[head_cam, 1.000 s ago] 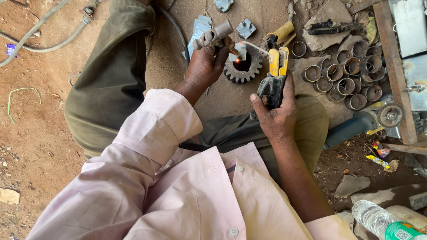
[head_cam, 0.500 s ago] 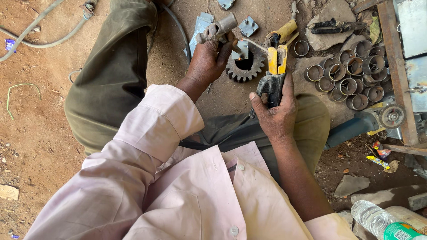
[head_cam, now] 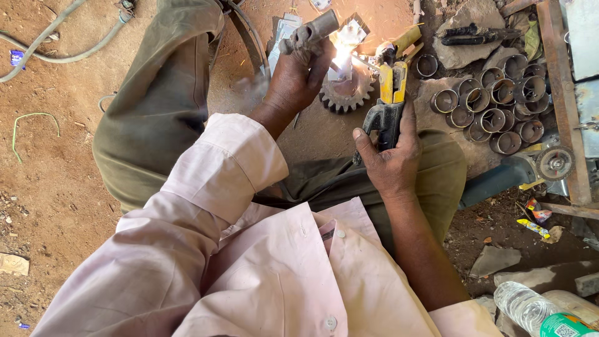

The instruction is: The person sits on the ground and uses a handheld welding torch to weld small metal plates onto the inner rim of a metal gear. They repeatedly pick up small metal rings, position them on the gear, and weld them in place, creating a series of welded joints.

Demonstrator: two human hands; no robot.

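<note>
The left hand (head_cam: 296, 78) is closed tight around a grey metal shaft (head_cam: 310, 31), a rough, dull cylinder whose long axis slants up and to the right, its free end pointing away from the person and its lower end hidden in the fist. The right hand (head_cam: 392, 156) wraps shut around the black grip of a yellow electrode holder (head_cam: 388, 100), a clamp-shaped tool standing nearly upright in the view, its jaws pointing away from the body; the thin welding rod (head_cam: 365, 61) runs from them leftward to a bright white arc (head_cam: 341, 57) with scattered sparks. The arc sits just above a toothed steel gear (head_cam: 347, 93) lying flat on the dirt, just right of the left hand. To the right lies a cluster of short metal rings (head_cam: 493, 103), open ends up.
</note>
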